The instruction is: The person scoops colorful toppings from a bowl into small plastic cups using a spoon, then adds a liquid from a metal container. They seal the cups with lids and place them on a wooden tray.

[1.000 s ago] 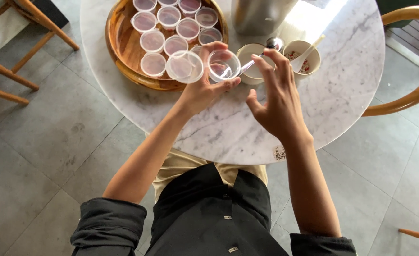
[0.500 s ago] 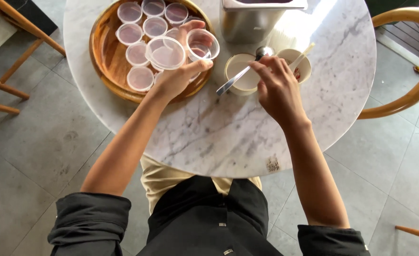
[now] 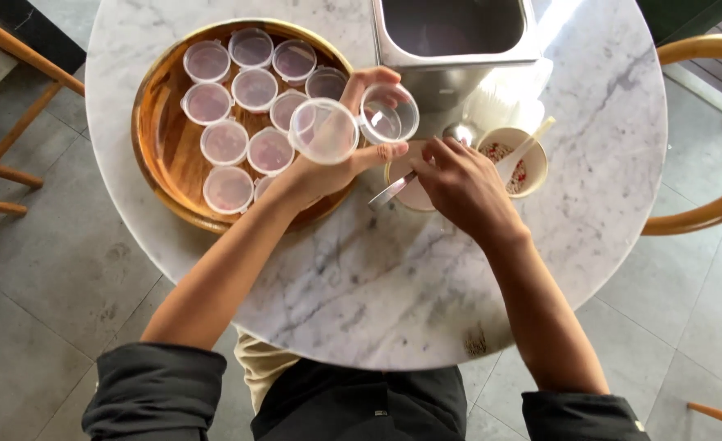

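My left hand [image 3: 336, 167] holds a small clear plastic cup [image 3: 388, 114] with its hinged lid [image 3: 323, 131] flipped open, above the right edge of a round wooden tray [image 3: 155, 155]. My right hand [image 3: 465, 184] grips the handle of a metal spoon [image 3: 398, 189] whose bowl [image 3: 461, 132] lies by a small cream bowl [image 3: 410, 194] of pale liquid. A second cream bowl [image 3: 532, 167] with red-flecked contents and a wooden stick stands just right of it.
Several lidded plastic cups [image 3: 225, 141] fill the tray. A steel container [image 3: 451, 41] stands at the back of the round marble table [image 3: 361, 286]. Wooden chairs [image 3: 704, 212] flank the table on a grey tiled floor [image 3: 42, 278].
My view has shifted so the table sits lower in frame. My left hand lifted the open cup toward the steel container. My right hand closed on the spoon at the cream bowl.
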